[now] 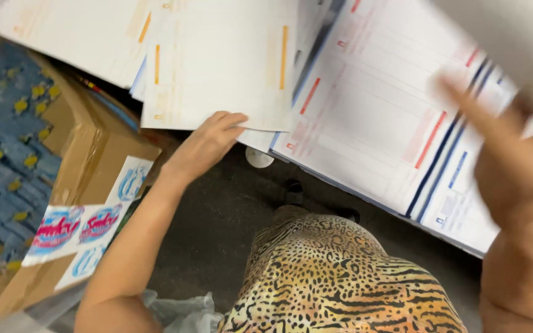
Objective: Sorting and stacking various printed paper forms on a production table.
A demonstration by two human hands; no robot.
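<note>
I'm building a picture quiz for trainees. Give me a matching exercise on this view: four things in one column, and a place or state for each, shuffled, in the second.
Things:
1. left hand
2. right hand
3. cardboard box
4. animal-print garment

Places or states:
A. bottom centre, over the person's lap
B. fingertips on the edge of a sheet with orange bars
C. blurred, raised at a sheet over the stack with red and blue bars
D. at left, stickers on its flap

Pairs: 1-B, 2-C, 3-D, 4-A
</note>
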